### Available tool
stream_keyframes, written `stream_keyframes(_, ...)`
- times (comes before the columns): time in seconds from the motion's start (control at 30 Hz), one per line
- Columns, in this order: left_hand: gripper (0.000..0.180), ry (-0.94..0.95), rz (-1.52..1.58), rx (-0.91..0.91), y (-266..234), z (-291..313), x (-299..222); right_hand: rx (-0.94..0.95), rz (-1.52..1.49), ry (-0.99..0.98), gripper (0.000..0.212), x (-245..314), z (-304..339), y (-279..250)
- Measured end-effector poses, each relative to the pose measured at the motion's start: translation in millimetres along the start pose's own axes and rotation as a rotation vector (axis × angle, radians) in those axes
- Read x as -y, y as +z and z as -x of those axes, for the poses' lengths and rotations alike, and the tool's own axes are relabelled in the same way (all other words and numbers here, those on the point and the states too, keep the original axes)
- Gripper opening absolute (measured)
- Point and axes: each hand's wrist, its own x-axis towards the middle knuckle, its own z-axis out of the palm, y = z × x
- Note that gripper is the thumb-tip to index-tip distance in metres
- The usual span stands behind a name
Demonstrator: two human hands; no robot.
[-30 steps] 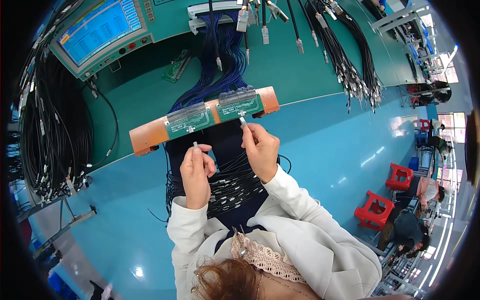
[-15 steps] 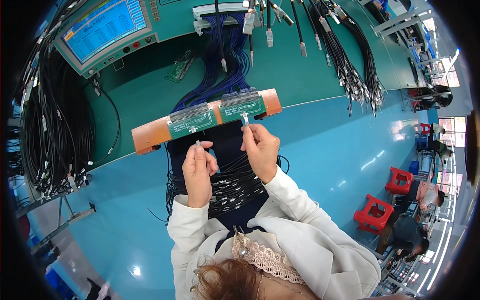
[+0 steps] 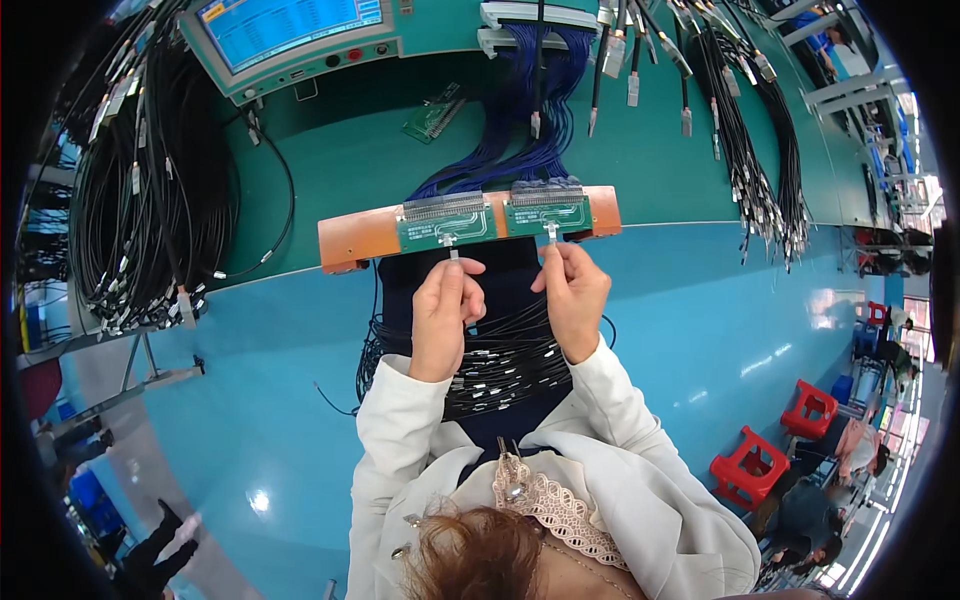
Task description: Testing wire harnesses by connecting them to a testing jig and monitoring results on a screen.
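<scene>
My left hand point(image 3: 447, 312) pinches a small silver cable connector point(image 3: 454, 255) just below the socket on the left green circuit board point(image 3: 440, 229); whether it touches the socket is too small to tell. My right hand point(image 3: 577, 302) holds another cable connector point(image 3: 552, 236) between thumb and finger, its tip at the socket of the right green circuit board point(image 3: 530, 214). Both boards are fixed on an orange-brown bar point(image 3: 358, 238) along the bench's front edge. A bundle of black cables point(image 3: 510, 372) with silver ends lies across my lap below my hands.
Blue wires point(image 3: 497, 150) run from the boards back to a tester with a lit screen point(image 3: 290, 30). A loose green board point(image 3: 434, 118) lies on the green bench point(image 3: 350, 150). Black cables hang at left point(image 3: 150, 200) and right point(image 3: 745, 140). Red stools point(image 3: 748, 468) stand at right.
My left hand has raised its connector closer to the left board's socket. My right hand stays at the right board. The whole view has shifted, with the bench now further right.
</scene>
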Motion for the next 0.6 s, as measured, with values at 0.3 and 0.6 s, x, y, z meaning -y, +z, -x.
stream_keyframes(0.3, 0.028, -0.011, 0.045, 0.011, -7.6, -4.7, -3.7, 0.005, 0.002, -0.011, 0.016, 0.9, 0.5, 1.8)
stream_keyframes(0.6, 0.029, -0.046, 0.091, 0.046, -4.4, -0.4, -7.7, 0.005, -0.001, -0.009, 0.016, 0.5, 1.3, 1.7)
